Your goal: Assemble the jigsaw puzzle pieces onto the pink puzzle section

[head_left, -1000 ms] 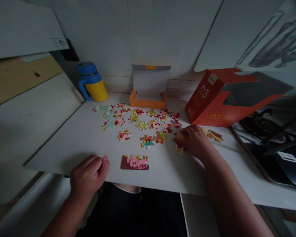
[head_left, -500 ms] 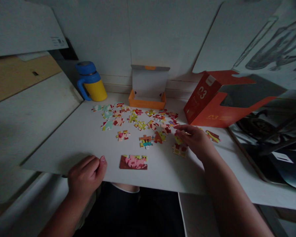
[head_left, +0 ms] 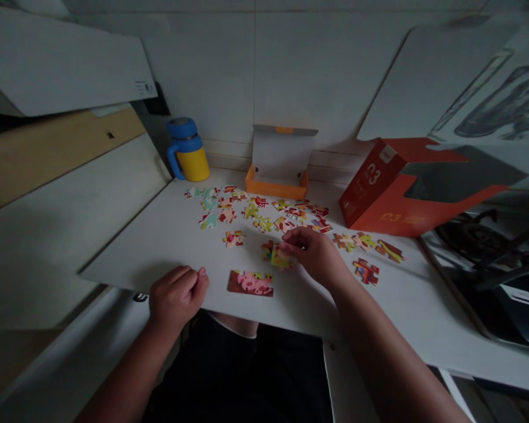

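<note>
In the head view my right hand [head_left: 311,252] pinches a yellow-green jigsaw puzzle piece [head_left: 281,257] by its edge, above the table. That piece partly covers another puzzle piece [head_left: 268,249]. Below and to the left lies a joined strip of puzzle pieces [head_left: 251,283] showing a pink, spotted animal's body. My left hand [head_left: 178,294] rests at the table's front edge in a loose fist, left of the strip; nothing shows in it. A single pink piece [head_left: 234,238] lies above the strip.
Several loose puzzle pieces [head_left: 227,214] spread across the back of the white table [head_left: 132,247]. Behind them stands an open orange box [head_left: 277,189]. A blue and yellow jug [head_left: 194,161] is at the back left, a large red box [head_left: 392,194] at the right, beside a dark appliance [head_left: 476,258].
My right hand has moved left with the yellow-green puzzle piece, toward the strip. A red and blue piece at the right is now uncovered. The whole view has shifted; my left hand stays closed.
</note>
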Available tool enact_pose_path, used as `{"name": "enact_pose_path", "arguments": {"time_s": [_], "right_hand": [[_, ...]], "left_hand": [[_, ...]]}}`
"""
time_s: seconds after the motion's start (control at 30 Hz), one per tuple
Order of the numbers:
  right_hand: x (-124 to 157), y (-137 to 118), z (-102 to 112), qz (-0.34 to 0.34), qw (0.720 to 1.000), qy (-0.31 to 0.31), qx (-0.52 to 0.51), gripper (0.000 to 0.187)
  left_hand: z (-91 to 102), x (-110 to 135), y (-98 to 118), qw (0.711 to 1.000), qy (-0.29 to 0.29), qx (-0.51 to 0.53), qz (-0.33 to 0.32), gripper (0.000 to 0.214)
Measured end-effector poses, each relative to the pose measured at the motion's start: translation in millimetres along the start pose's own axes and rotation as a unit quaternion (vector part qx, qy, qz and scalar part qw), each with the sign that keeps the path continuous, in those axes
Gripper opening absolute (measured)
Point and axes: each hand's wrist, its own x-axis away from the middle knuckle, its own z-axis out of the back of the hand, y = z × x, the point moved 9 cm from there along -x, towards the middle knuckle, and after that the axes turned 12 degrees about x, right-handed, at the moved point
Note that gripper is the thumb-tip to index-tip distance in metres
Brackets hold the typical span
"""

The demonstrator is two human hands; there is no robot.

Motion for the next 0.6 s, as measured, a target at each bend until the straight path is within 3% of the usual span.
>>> {"name": "enact_pose_path", "arguments": {"time_s": [0.17, 0.27, 0.43, 0.53, 0.6], "right_hand": [[-19.0, -38.9, -42.2, 0.06, 0.996, -0.068, -0.024, 0.017], [-21.9, -48.1, -62.1, 0.069, 0.994, -0.077, -0.022, 0.013], [-13.8, -52.9, -76.3, 0.086, 0.994, -0.056, 0.023, 0.008], [-9.3, -52.7, -82.1, 0.094, 0.994, -0.063, 0.011, 0.009], [-7.9, -53.8, -84.3, 0.102, 0.992, -0.066, 0.024, 0.01]], "left_hand": [[1.0, -2.7, 2.6, 1.0, -0.011, 0.0, 0.006, 0.045], [-4.9, -3.0, 0.9, 0.999, -0.046, 0.008, 0.014, 0.044], [-15.2, -1.7, -2.2, 0.992, -0.119, 0.023, 0.02, 0.038], [-20.7, 0.5, 6.1, 0.982, -0.178, 0.063, -0.006, 0.015], [-24.2, 3.9, 14.8, 0.974, -0.214, 0.074, -0.031, 0.022]]}}
